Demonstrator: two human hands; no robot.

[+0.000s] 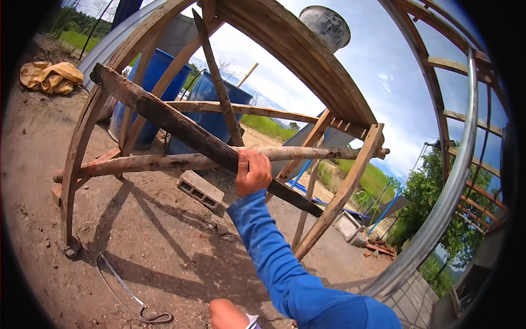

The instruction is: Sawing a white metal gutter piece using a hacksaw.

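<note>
My right hand (pixel 253 172), in a blue sleeve, is closed around a long dark weathered plank (pixel 170 119). The plank slants from the upper left down to the right and crosses a round wooden pole (pixel 148 163). That pole runs low between the legs of a rough timber table (pixel 329 71). Behind the plank, a narrow wooden slat (pixel 215 74) leans at a steep angle, its lower end near the pole. My left hand is out of the picture. Bare skin, probably my knee (pixel 227 315), shows at the lower edge.
Blue barrels (pixel 203 107) stand behind the table. A concrete block (pixel 201 189) lies on the dirt beneath it. A thin metal tool with a looped end (pixel 126 285) lies at the lower left. A tan sack (pixel 52 77) is far left; a metal pipe (pixel 457 181) curves along the right.
</note>
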